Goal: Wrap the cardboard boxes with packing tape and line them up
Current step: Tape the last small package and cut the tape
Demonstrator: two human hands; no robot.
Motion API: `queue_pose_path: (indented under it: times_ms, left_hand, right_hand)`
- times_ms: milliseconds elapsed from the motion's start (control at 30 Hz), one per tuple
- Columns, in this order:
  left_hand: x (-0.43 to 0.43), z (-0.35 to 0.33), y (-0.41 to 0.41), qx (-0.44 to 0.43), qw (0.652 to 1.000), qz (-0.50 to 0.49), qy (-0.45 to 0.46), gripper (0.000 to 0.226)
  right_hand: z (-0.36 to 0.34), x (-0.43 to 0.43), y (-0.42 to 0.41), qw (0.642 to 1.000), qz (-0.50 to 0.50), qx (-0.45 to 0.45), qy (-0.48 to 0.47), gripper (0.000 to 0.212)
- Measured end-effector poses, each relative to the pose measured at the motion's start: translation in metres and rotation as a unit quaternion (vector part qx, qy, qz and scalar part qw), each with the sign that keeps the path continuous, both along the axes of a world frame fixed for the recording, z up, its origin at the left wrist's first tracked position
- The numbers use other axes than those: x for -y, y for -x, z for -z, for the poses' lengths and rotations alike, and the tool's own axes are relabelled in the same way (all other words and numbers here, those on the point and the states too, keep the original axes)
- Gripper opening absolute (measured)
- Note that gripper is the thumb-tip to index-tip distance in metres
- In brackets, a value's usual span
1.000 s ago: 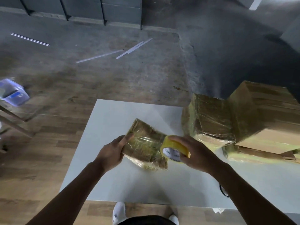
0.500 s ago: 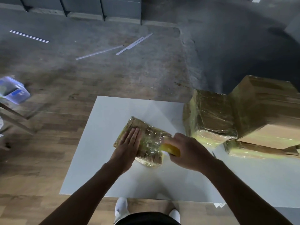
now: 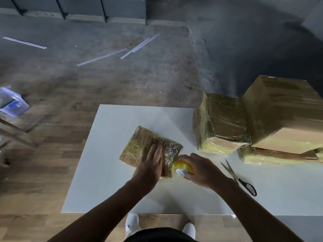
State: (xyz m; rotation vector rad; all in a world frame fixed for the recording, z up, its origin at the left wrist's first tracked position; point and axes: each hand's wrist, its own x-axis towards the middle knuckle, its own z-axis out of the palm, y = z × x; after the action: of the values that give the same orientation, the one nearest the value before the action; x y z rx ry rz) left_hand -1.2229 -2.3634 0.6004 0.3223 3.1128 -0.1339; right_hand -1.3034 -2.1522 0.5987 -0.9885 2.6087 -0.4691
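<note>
Brown flat tape-wrapped cardboard box (image 3: 145, 145) lies mid white table (image 3: 108, 172) | left hand (image 3: 150, 166) flat, fingers straight, pressing the box top | right hand (image 3: 202, 170) curled round yellow packing-tape roll (image 3: 183, 167) touching the box's right edge | black-handled scissors (image 3: 239, 179) just right of that wrist | white surface shows left of the box to the table edge

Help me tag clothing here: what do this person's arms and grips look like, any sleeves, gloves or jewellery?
Left arm and right arm are bare up to the frame's edge, with no sleeve in view. Left grip and right grip are bare too: no gloves, and no ring, watch or wristband shows.
</note>
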Motion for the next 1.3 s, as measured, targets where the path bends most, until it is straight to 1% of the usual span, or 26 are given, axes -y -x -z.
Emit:
queue_pose_path:
  times_ms: [67,100,167,200,233,300,367,433,533,600,700,767,800,900,933,1000,1033,1067,1133,1233,1300]
  left_hand:
    - [-0.004,0.005,0.0,0.001,1.0,-0.012,-0.027,0.088]
    - [-0.004,0.009,0.002,0.026,0.999,-0.013,-0.026,0.096]
    - [-0.006,0.009,0.004,0.053,0.998,-0.021,-0.025,0.102]
    - [-0.007,0.01,0.005,0.055,0.998,-0.026,-0.026,0.103]
    - [-0.008,0.011,0.006,0.06,0.997,-0.031,-0.028,0.103]
    - [-0.009,0.012,0.006,0.07,0.997,-0.034,-0.03,0.1]
    - [-0.009,0.011,0.005,0.073,0.996,-0.034,-0.025,0.097]
    - [-0.008,0.007,0.006,0.085,0.996,-0.028,-0.031,0.093]
    - [-0.009,0.001,0.008,0.1,0.994,-0.035,-0.039,0.082]
    - [-0.011,-0.002,0.007,0.12,0.992,-0.035,-0.031,0.078]
    - [-0.011,-0.005,0.008,0.125,0.991,-0.039,-0.024,0.075]
    - [-0.01,-0.008,0.009,0.133,0.991,-0.026,-0.018,0.078]
    - [-0.008,-0.01,0.009,0.138,0.99,-0.02,-0.014,0.08]
    - [0.004,-0.021,0.018,0.136,0.991,-0.005,-0.001,0.079]
    - [0.009,-0.026,0.024,0.13,0.991,-0.002,-0.008,0.075]
    - [0.019,-0.036,0.037,0.133,0.988,-0.011,-0.077,0.061]
    - [0.024,-0.042,0.043,0.154,0.981,-0.021,-0.116,0.052]
    - [0.028,-0.047,0.049,0.183,0.974,-0.026,-0.128,0.044]
    - [0.033,-0.051,0.062,0.23,0.968,-0.021,-0.093,0.036]
    - [0.035,-0.048,0.084,0.271,0.962,0.003,-0.022,0.041]
    - [0.034,-0.041,0.096,0.284,0.959,0.015,-0.009,0.041]
  right_hand:
    - [0.003,-0.003,-0.005,0.999,0.013,0.014,0.045,0.056]
    - [0.004,-0.006,-0.008,0.996,0.024,0.029,0.079,0.055]
    - [0.008,-0.014,-0.015,0.985,0.065,0.046,0.156,0.053]
    - [0.009,-0.017,-0.017,0.979,0.082,0.039,0.182,0.052]
    - [0.01,-0.019,-0.02,0.978,0.087,0.025,0.188,0.049]
    - [0.011,-0.022,-0.022,0.985,0.073,-0.003,0.158,0.046]
    - [0.011,-0.025,-0.02,0.994,0.056,-0.028,0.09,0.045]
    - [0.011,-0.028,-0.017,0.998,0.055,-0.017,0.036,0.044]
    - [0.015,-0.022,-0.012,0.998,0.051,0.027,0.019,0.039]
    - [0.02,-0.012,-0.007,0.998,0.037,0.042,-0.004,0.041]
    - [0.027,0.004,-0.003,0.999,0.021,0.007,-0.039,0.046]
    - [0.03,0.01,-0.003,0.999,0.025,-0.016,-0.041,0.049]
    - [0.031,0.01,-0.004,0.999,0.031,-0.01,-0.028,0.049]
    - [0.029,0.001,-0.005,0.993,0.083,0.056,0.064,0.048]
    - [0.028,-0.003,-0.004,0.988,0.102,0.062,0.097,0.049]
    - [0.025,-0.005,0.001,0.98,0.124,0.053,0.145,0.05]
    - [0.024,-0.004,0.003,0.978,0.128,0.05,0.158,0.05]
    - [0.023,-0.001,0.005,0.976,0.131,0.052,0.163,0.049]
    - [0.022,0.002,0.008,0.977,0.133,0.063,0.152,0.049]
    - [0.028,0.004,0.005,0.984,0.11,0.106,0.094,0.049]
    - [0.034,0.004,0.003,0.983,0.118,0.133,0.05,0.042]
